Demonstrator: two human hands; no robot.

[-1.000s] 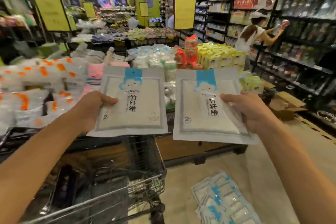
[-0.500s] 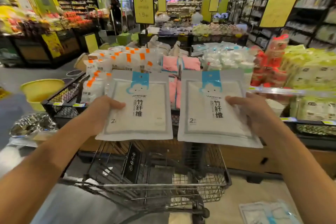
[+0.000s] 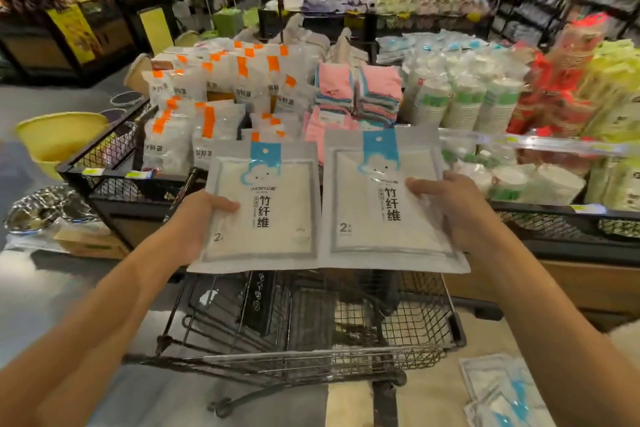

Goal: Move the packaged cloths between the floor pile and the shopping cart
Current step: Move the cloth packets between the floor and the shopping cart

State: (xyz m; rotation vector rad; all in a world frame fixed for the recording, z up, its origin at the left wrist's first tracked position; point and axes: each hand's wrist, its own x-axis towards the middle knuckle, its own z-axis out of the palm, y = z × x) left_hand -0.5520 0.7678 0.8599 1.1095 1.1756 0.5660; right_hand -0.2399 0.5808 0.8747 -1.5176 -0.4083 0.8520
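Two cloth packs held flat over the cart, one in each of my hands.

My left hand pinches the left pack at its left edge, thumb on top, fingers hidden beneath; my right hand grips the right pack the same way at its right edge. The packs lie side by side, inner edges touching: flat, glossy plastic pouches, white cloth inside, blue cloud header. Below them stands the wire shopping cart. More packs make the floor pile at lower right. Beyond, a display bin holds orange-tagged bags and stacked paper cups.
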